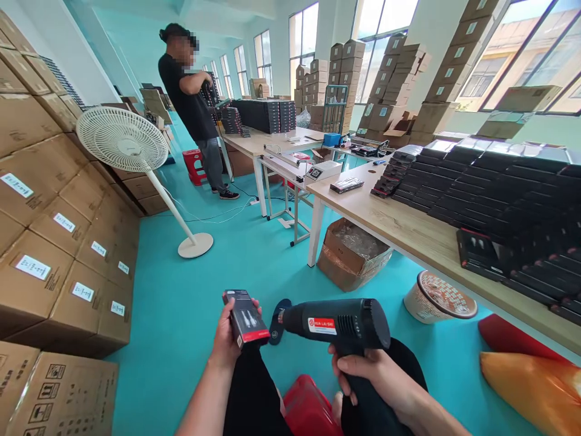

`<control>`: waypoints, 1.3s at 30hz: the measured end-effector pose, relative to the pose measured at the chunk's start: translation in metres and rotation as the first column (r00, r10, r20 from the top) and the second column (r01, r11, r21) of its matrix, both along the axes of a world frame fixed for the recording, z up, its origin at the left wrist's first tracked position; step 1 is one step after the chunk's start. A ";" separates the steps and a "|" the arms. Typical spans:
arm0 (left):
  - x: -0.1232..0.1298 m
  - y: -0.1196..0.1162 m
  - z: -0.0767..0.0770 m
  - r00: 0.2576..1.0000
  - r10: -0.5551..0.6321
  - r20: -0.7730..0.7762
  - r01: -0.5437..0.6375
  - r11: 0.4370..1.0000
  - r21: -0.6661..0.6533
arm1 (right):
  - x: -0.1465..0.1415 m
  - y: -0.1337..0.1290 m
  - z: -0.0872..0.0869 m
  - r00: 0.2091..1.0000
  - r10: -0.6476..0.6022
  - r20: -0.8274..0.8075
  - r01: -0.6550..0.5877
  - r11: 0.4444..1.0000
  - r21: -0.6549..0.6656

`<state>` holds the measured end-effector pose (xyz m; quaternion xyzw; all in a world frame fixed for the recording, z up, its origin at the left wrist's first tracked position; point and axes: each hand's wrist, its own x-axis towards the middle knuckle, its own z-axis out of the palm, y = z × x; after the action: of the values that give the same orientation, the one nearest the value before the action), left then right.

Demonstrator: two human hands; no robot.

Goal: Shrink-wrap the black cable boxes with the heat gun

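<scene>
A black product box (247, 316) with a red band along its lower edge is gripped in my left hand (224, 333), thumb on one side and fingertips showing on the other. My right hand (358, 369) is wrapped around the handle of a dark heat gun (333, 321) with a red and white label. The gun's nozzle points left at the box, with a small gap between them. Below both hands are my dark-clad legs and a red plastic stool (311, 406).
Stacked black boxes (472, 188) cover the table (354, 206) on the right. Under it stand an open carton (347, 260) and a waste bin (422, 297). A white fan (131, 145) and piled cartons (68, 236) line the left. A person (190, 103) stands by a farther table.
</scene>
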<state>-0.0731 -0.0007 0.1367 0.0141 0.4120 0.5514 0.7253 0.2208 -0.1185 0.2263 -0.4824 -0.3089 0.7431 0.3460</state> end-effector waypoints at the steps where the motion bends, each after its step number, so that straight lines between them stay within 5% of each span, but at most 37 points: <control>1: 0.001 -0.003 0.001 0.994 -0.102 -0.031 0.103 0.995 0.016 | 0.001 0.001 0.002 0.999 0.023 -0.025 -0.024 1.000 -0.019; 5: 0.006 -0.012 0.005 0.918 -0.302 -0.257 0.327 0.943 0.057 | -0.010 0.012 0.015 0.979 0.156 -0.135 -0.156 0.988 0.006; 12: 0.008 -0.017 0.020 0.778 -0.335 -0.531 0.419 0.907 0.042 | -0.014 0.055 0.024 0.984 -0.180 -0.002 0.179 0.979 0.099; 17: 0.008 -0.014 0.024 0.792 -0.333 -0.512 0.418 0.907 0.055 | -0.020 0.049 0.027 0.996 -0.027 -0.086 0.035 0.995 0.094; 23: 0.010 -0.011 0.018 0.817 -0.318 -0.481 0.410 0.907 0.098 | -0.034 0.041 0.026 0.991 -0.130 -0.034 0.132 0.989 0.061; 26: 0.006 -0.009 0.015 0.830 -0.285 -0.479 0.381 0.918 0.113 | -0.025 0.042 0.021 0.998 -0.064 -0.019 0.065 0.995 0.072; 31: -0.001 -0.007 0.012 0.875 -0.261 -0.407 0.304 0.952 0.043 | -0.002 0.057 0.021 0.985 -0.169 0.036 0.166 0.983 0.083; 39: -0.001 -0.001 0.009 0.920 -0.219 -0.326 0.226 0.974 -0.016 | -0.008 0.062 0.031 0.996 0.087 -0.036 -0.084 0.993 0.082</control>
<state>-0.0737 -0.0013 0.1460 0.1595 0.5156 0.4599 0.7051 0.2133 -0.0562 0.2571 -0.4397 -0.3520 0.7537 0.3387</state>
